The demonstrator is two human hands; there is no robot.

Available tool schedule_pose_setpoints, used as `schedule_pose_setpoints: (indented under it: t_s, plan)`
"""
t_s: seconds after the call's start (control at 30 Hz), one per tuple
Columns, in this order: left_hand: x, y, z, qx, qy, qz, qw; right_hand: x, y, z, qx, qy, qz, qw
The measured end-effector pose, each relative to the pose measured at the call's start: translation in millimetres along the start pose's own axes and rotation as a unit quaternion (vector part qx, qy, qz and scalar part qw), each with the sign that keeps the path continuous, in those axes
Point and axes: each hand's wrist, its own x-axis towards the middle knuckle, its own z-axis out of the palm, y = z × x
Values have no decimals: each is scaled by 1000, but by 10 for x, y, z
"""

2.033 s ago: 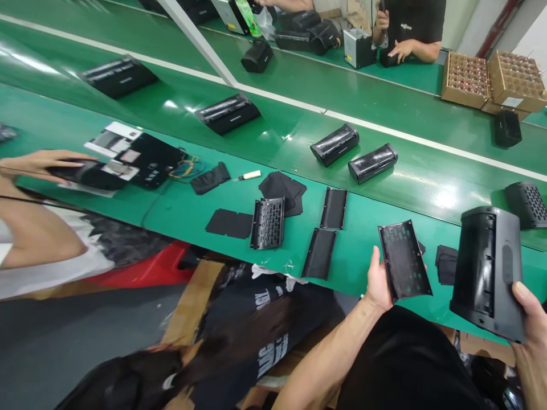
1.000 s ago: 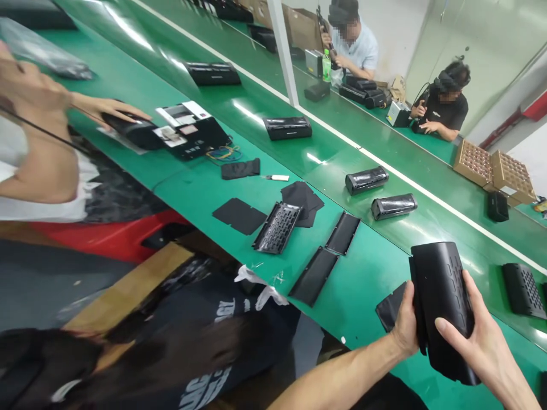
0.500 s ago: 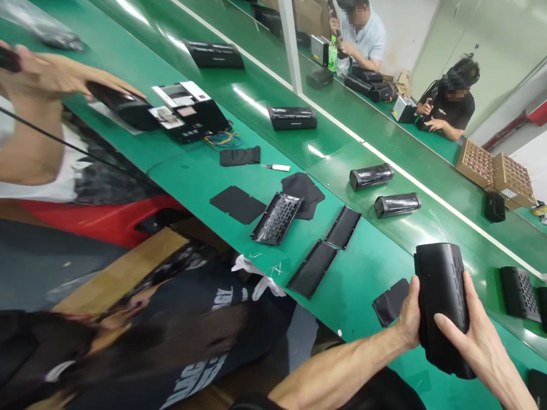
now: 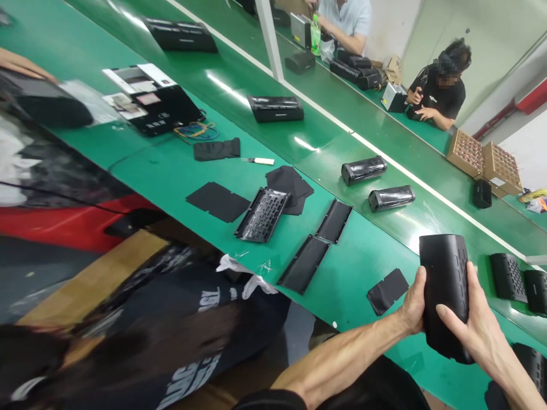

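Both my hands hold a black speaker housing (image 4: 444, 285) upright above the green bench (image 4: 171, 165). My left hand (image 4: 413, 310) grips its left edge with the thumb up along the side. My right hand (image 4: 472, 322) wraps over its front, fingers pressed on the curved cover. A black fabric piece (image 4: 387, 291) lies on the bench just left of my hands. Two flat black panels (image 4: 318, 245) and a perforated grille (image 4: 261, 214) lie further left.
Two black cylindrical speakers (image 4: 378, 183) rest on the conveyor beyond. More grilles (image 4: 508, 277) sit at the right. Black fabric sheets (image 4: 217, 201), a small knife (image 4: 258, 161) and a boxed unit (image 4: 154, 102) lie left. People work across the line (image 4: 440, 85); a person sits close at lower left (image 4: 128, 341).
Two seconds ago my left hand held a separate curved panel and my right the housing; now both hands press on the one housing. The view has shifted slightly.
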Motion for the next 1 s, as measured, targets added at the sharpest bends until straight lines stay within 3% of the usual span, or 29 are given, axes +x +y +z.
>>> schedule_pose_setpoints:
  t_s: [0.13,0.3,0.4,0.5,0.6,0.7,0.8,0.9,1.0]
  plan:
    - [1,121,-44,7,-13,-7,1000,1,-100,92,31,-22,8,999]
    - [-59,253,-136,54,-13,65,996,-24,-155,106,84,-42,2,996]
    - [-126,382,-209,139,-4,126,982,38,-209,66,172,-47,25,984]
    - [-217,591,-362,277,-2,139,951,132,-263,110,252,11,23,968]
    - [-377,795,-630,305,0,86,949,83,-220,346,377,71,11,924]
    - [-624,902,-925,188,49,-23,981,-149,-106,753,514,66,69,853]
    - [-857,1019,-1087,84,62,-143,984,-377,-25,1067,553,47,130,821]
    - [-955,1285,-1113,94,114,-199,969,-394,43,1066,574,19,150,805]
    - [-912,1543,-1128,168,213,-270,924,-212,184,951,576,-60,212,788]
